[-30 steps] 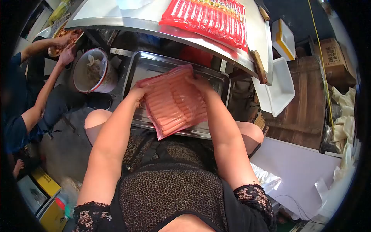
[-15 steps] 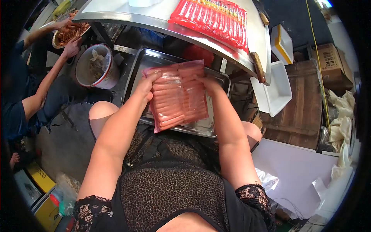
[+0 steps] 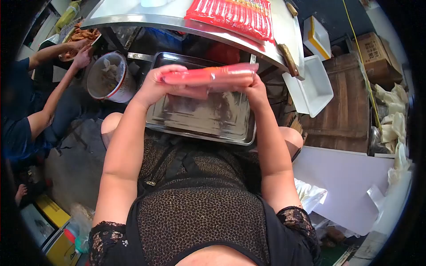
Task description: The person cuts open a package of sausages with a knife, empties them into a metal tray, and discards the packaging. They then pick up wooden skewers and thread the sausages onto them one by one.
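Note:
Both my hands grip a clear-and-red plastic pack of sausages (image 3: 208, 79), held edge-on over a metal tray (image 3: 202, 126). My left hand (image 3: 162, 84) is closed around the pack's left end, and my right hand (image 3: 256, 92) is closed around its right end. The tray lies across my lap, and its bare bottom shows below the pack. A second red pack of sausages (image 3: 230, 18) lies flat on the white, metal-edged table (image 3: 146, 13) in front of me.
A wooden-handled knife (image 3: 288, 58) lies at the table's right edge. White plastic bins (image 3: 310, 86) stand to the right, near a cardboard box (image 3: 376, 55). On the left are a bucket (image 3: 111, 77) and another person's hands (image 3: 80, 52) at a container of reddish-brown food (image 3: 84, 35).
The sausage pack has been raised and tilted from its broad face to its edge, away from my body. More of the tray's bottom now shows. The other person's hands have come closer together.

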### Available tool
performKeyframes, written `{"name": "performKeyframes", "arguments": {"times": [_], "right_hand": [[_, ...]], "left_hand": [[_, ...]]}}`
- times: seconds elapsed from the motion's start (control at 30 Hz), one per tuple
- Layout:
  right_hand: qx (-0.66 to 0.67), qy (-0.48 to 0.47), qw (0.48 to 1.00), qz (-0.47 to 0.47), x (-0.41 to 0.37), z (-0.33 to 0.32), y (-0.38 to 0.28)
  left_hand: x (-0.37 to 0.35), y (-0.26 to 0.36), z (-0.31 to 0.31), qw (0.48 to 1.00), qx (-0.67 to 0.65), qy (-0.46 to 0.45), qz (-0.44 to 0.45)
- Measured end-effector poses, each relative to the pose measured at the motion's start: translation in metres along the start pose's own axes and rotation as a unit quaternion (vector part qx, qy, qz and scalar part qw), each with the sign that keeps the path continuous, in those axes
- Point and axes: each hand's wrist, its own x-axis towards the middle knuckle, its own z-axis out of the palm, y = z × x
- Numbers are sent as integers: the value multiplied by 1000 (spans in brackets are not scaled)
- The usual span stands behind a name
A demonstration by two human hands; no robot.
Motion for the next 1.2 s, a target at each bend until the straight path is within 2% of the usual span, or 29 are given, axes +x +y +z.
{"name": "performKeyframes", "arguments": {"times": [0.03, 0.1, 0.17, 0.23, 0.27, 0.3, 0.37, 0.43, 0.53, 0.57, 0.63, 0.67, 0.73, 0.77, 0.83, 0.97, 1.0, 1.03, 1.07, 1.1, 1.13, 1.17, 1.2], "right_hand": [[3, 1, 1000, -2, -8, -5, 5], [26, -21, 997, 75, -25, -15, 16], [46, -11, 993, 108, -40, -19, 22], [-98, -85, 990, -54, -44, -32, 51], [-215, -69, 969, -103, -49, -35, 57], [-214, -66, 969, -105, -53, -34, 58], [-349, -75, 915, -188, -58, -35, 64], [-360, -78, 907, -203, -55, -37, 87], [-415, -13, 892, -179, -58, -35, 102], [-413, -12, 892, -180, -59, -35, 104], [-501, 3, 852, -153, -59, -37, 103], [-499, 6, 853, -154, -60, -39, 102], [-605, -21, 792, -81, -67, -38, 96], [-605, -20, 792, -80, -69, -40, 100], [-579, -45, 814, 29, -68, -44, 107], [-530, -107, 840, 39, -59, -67, 110], [-493, -41, 866, 63, -50, -75, 126], [-455, 24, 886, 87, -45, -80, 137], [-398, 53, 911, 95, -42, -78, 138], [-400, 49, 910, 99, -37, -75, 142], [-373, 67, 919, 114, -31, -73, 148], [-345, 84, 926, 128, -23, -70, 155], [-347, 81, 925, 129, -12, -68, 165]], "left_hand": [[-4, -1, 1, 1000, 4, -1, 0], [-12, -3, 4, 997, 37, -70, -20], [-21, -5, 13, 994, 88, -66, -19], [-27, -10, 20, 972, 184, -140, 44], [-31, -9, 25, 962, 218, -158, 46], [-33, -14, 28, 961, 220, -161, 48], [-36, -34, 34, 933, 283, -199, 94], [-38, -50, 44, 931, 286, -210, 92], [-37, -60, 49, 872, 403, -228, 161], [-39, -64, 49, 871, 404, -229, 162], [-42, -71, 49, 813, 504, -252, 147], [-45, -74, 48, 811, 505, -254, 148], [-53, -72, 51, 711, 620, -299, 141], [-57, -73, 51, 711, 620, -300, 142], [-62, -72, 51, 703, 630, -316, 98], [-58, -64, 50, 702, 627, -336, 30], [-45, -74, 37, 819, 478, -315, -41], [-35, -86, 27, 902, 308, -282, -113], [-31, -106, 19, 972, 180, -133, -69], [-23, -83, 22, 943, 306, 16, -128], [-19, -50, 31, 923, 311, 109, -200], [-15, -68, 26, 923, 307, 111, -204], [-8, -100, 18, 911, 223, 170, -302]]}}
